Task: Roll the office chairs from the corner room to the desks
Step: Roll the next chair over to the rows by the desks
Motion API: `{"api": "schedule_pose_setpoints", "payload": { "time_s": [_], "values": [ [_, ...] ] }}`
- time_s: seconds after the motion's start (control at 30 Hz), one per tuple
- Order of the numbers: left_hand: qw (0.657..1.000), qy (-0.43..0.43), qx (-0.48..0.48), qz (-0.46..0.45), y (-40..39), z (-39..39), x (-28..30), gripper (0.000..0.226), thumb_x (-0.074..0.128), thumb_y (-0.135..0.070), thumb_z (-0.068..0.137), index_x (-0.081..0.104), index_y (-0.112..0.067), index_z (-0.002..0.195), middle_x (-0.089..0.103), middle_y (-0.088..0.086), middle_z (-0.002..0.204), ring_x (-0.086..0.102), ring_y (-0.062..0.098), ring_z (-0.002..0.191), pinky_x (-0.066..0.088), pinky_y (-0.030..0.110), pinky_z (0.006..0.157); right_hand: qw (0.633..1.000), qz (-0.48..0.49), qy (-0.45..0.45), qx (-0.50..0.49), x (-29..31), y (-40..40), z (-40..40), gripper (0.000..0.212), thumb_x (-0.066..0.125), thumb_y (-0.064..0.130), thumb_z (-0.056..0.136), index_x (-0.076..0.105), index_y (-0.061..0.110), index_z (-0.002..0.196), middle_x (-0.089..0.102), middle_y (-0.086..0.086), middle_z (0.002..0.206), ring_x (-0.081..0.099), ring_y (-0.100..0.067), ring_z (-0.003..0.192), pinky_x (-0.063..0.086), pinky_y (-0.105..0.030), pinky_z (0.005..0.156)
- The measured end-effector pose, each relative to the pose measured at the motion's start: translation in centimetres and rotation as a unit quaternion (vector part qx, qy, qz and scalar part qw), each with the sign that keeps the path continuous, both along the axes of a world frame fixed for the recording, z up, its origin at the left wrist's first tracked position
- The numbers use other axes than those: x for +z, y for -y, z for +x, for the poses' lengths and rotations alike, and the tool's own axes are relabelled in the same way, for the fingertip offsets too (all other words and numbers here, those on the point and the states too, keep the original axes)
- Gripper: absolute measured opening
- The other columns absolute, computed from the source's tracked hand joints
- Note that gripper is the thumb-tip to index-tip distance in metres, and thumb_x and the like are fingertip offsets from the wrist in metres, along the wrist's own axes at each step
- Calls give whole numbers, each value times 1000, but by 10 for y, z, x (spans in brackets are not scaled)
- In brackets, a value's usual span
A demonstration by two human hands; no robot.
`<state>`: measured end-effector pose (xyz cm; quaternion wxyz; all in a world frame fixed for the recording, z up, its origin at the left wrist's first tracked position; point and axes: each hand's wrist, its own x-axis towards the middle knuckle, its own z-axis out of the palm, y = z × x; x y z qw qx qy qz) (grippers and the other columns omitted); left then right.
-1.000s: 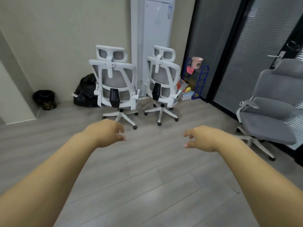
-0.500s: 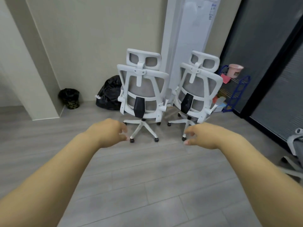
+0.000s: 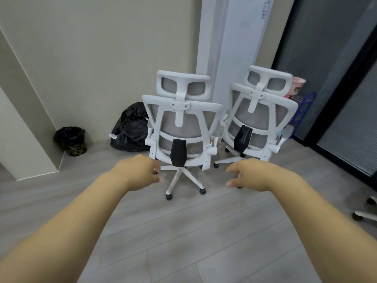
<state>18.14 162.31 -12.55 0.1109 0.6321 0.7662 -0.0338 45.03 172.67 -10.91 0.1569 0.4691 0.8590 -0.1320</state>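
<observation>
Two white-framed office chairs with grey mesh backs stand side by side in the corner, backs toward me. The left chair [image 3: 181, 127] is straight ahead, the right chair [image 3: 259, 117] beside it against the tall white unit. My left hand [image 3: 136, 172] and my right hand [image 3: 251, 174] reach forward at the height of the left chair's base, one on each side of it. Both hands hold nothing, with fingers loosely curled. Neither hand touches a chair.
A full black rubbish bag [image 3: 130, 129] lies left of the chairs and a small bin with a black liner [image 3: 71, 139] sits by a wall corner. A blue rack [image 3: 302, 111] with a pink cup stands at the right. Another chair's wheeled base [image 3: 365, 213] shows at the right edge.
I have come closer to the two white chairs, which now look larger and sit at the centre. The grey chair on the right has slid almost out of view. Both hands stay outstretched.
</observation>
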Motion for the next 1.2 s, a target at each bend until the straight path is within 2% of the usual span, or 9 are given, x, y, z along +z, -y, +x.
{"api": "schedule_pose_setpoints", "payload": {
  "time_s": [0.17,0.37,0.5,0.7,0.77,0.83,0.97,1.07,1.2],
  "values": [
    [1000,12,-3,4,-83,-49,-11,34,54,-47,88,58,-29,116,57,-5,122,53,19,110,45,32,83,1000,18,7,9,-6,-84,-45,49,53,50,89,47,27,132,55,3,126,52,-19,111,44,-33,88],
    [1000,9,0,11,-200,-104,-10,31,53,-44,88,56,-34,118,57,-7,122,53,16,108,40,29,75,1000,12,-11,-1,-2,-207,-96,51,54,48,90,44,29,136,51,3,135,50,-19,119,43,-34,94],
    [998,2,17,58,-267,-147,-8,28,52,-49,88,58,-34,110,59,-7,116,53,16,101,45,33,77,998,64,-10,0,-2,-282,-138,46,52,49,90,48,28,131,57,2,126,53,-19,106,45,-34,85],
    [992,3,24,127,-351,-204,-15,34,50,-45,89,55,-27,117,57,-7,115,54,16,104,45,32,71,988,138,-55,-35,-24,-361,-199,47,50,45,92,44,27,134,51,1,133,51,-23,116,45,-37,86],
    [990,7,14,142,-380,-220,-22,41,51,-45,89,51,-26,126,55,-5,120,53,18,111,48,34,78,983,160,-64,-57,-34,-382,-213,47,49,44,92,42,26,135,49,0,134,51,-24,115,45,-36,83],
    [987,13,-11,159,-408,-235,-30,48,52,-45,89,45,-26,133,49,-3,134,46,20,122,47,39,90,979,179,-63,-72,-42,-402,-224,47,49,44,92,42,24,135,47,-1,133,50,-25,116,45,-37,82],
    [984,4,-89,153,-454,-260,-47,51,52,-46,89,43,-26,135,45,-2,138,37,21,129,37,36,103,980,169,-45,-96,-57,-427,-240,53,51,44,91,37,23,138,43,-3,137,40,-26,126,43,-41,96],
    [985,-6,-127,120,-478,-275,-58,52,49,-50,89,42,-27,135,47,-1,137,42,23,125,37,37,103,986,126,-30,-105,-66,-437,-251,57,50,44,92,33,22,142,39,-4,143,33,-25,133,36,-42,105],
    [981,-9,-157,117,-491,-287,-66,47,42,-51,92,43,-31,134,49,-1,136,46,24,123,37,38,100,980,133,-59,-138,-75,-441,-259,50,44,39,96,36,21,142,40,-5,143,33,-25,133,32,-37,108]
  ]
}}
